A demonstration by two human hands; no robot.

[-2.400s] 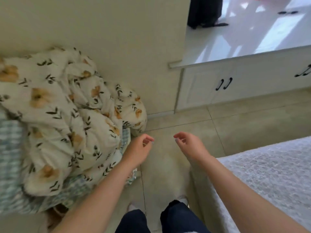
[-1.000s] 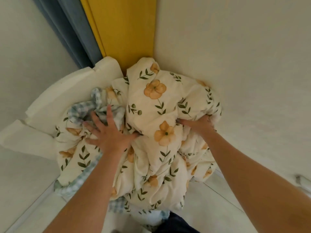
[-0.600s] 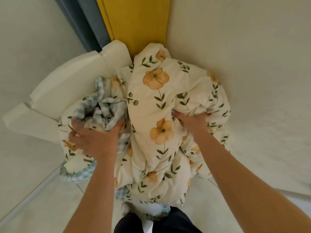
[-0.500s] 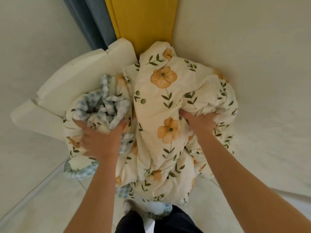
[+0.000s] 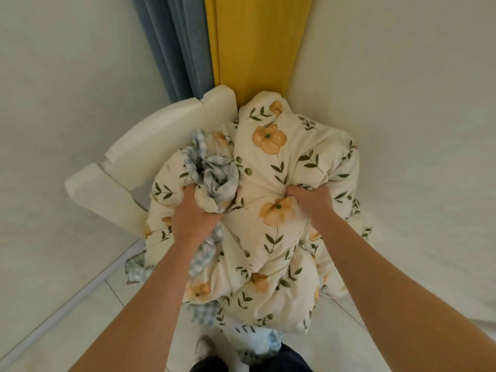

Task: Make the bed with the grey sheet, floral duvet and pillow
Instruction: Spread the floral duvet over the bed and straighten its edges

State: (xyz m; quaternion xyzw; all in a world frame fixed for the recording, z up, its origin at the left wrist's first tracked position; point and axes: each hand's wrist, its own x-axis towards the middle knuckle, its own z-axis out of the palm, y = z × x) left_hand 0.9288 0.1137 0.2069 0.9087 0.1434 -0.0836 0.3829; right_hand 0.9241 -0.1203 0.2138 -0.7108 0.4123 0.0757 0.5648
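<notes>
The floral duvet (image 5: 271,167) is a big crumpled bundle, cream with orange flowers and green leaves, with a blue-and-white checked lining showing at its left. It is piled in the corner of the room on a cream seat. My left hand (image 5: 192,214) is shut on a fistful of the duvet at the checked folds. My right hand (image 5: 308,200) is shut on the floral fabric at the bundle's right middle. Neither the bed, the grey sheet nor the pillow is in view.
A cream padded chair or cushion (image 5: 128,167) sticks out behind the bundle at the left. Blue curtain (image 5: 174,44) and yellow curtain (image 5: 257,41) hang in the corner between two pale walls. Pale tiled floor (image 5: 88,315) lies below, with my legs at the bottom edge.
Both hands went from lying spread on the duvet to clenched fists gripping it. The bundle has bunched up and risen slightly toward me. Earlier still, I faced the bed and cupboard.
</notes>
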